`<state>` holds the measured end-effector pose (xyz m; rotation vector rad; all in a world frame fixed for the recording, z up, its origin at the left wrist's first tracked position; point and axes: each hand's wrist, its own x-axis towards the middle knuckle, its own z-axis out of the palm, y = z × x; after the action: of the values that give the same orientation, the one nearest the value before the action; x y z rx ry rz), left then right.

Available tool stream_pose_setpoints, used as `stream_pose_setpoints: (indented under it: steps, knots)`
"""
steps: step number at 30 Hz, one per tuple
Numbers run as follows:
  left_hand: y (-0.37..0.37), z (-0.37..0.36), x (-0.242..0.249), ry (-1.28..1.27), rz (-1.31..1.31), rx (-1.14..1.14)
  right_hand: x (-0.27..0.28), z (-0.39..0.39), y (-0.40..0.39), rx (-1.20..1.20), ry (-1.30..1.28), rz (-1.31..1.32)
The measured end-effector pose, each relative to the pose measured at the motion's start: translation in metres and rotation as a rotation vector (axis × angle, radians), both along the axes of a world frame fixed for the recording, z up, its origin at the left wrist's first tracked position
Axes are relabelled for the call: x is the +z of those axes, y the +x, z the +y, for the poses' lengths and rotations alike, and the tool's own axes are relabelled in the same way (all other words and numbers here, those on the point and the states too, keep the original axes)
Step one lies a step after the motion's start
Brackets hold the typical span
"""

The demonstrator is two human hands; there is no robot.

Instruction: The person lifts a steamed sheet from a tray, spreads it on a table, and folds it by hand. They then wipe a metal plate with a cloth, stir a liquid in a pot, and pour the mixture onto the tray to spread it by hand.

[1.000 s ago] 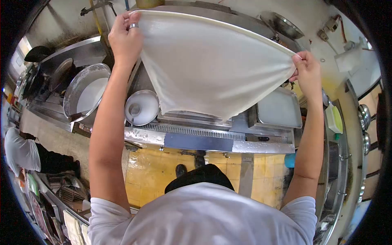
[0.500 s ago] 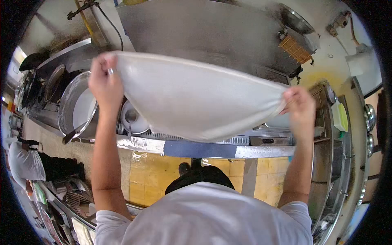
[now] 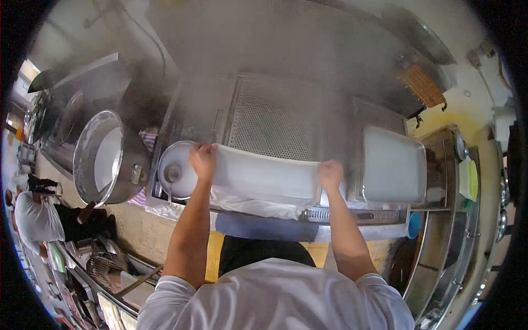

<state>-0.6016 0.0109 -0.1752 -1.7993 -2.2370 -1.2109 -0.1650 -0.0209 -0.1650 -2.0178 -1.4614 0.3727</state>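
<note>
My left hand (image 3: 203, 161) is closed on the left corner of a white cloth (image 3: 258, 175). At the other end, my right hand (image 3: 331, 176) grips its right corner. The cloth is stretched between them, low over the front part of a steamer with a perforated metal plate (image 3: 269, 118). Its near side hangs in folds at the counter's front edge. Just left of my left hand stands a round bowl (image 3: 187, 186) with a ladle (image 3: 172, 174) in it. Steam blurs the plate's far side.
On the left, a large metal pot (image 3: 118, 181) contains white liquid. To the right of the steamer plate is a square, white-topped panel (image 3: 393, 165). A woven basket (image 3: 421, 85) hangs at the back right. Another person (image 3: 38, 214) stands at far left.
Both hands have come down and closer together, lowering the cloth from up near my camera to the steamer. The perforated plate now shows, and more steam fills the view.
</note>
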Motion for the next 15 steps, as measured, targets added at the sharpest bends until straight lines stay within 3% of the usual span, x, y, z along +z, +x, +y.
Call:
stream_pose_setpoints:
  steps: [4, 10, 13, 15]
  knots:
    - [0.009, 0.042, 0.012, -0.061, 0.054, 0.055, 0.009, 0.051, 0.001, -0.090, -0.131, -0.003]
    - [0.013, 0.125, 0.009, -0.023, 0.093, 0.053, -0.006, 0.125, 0.012, -0.149, -0.050, -0.299]
    - [0.009, 0.166, -0.005, -0.030, 0.166, 0.057, -0.001, 0.165, 0.016, -0.137, -0.191, -0.217]
    - [0.010, 0.184, -0.002, -0.005, 0.125, 0.015, 0.000, 0.184, 0.016, -0.119, -0.181, -0.311]
